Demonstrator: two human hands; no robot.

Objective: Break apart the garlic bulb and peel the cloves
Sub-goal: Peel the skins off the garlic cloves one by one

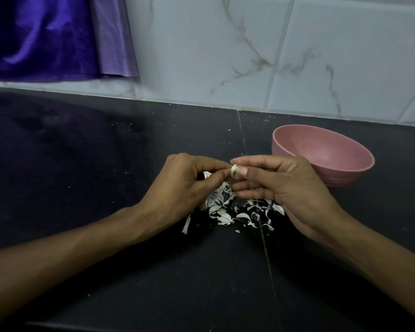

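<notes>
A small garlic clove (235,170) is held above the black counter (106,164), just left of the pink bowl (326,156). The left hand (185,185) pinches it with thumb and forefinger curled in, the other fingers folded beneath. The right hand (280,180) grips its other side between thumb and fingertip, remaining fingers loosely bent (its lower ones nearly straight). A heap of papery skins (235,212) lies on the counter below the hands, in front and left of the bowl.
</notes>
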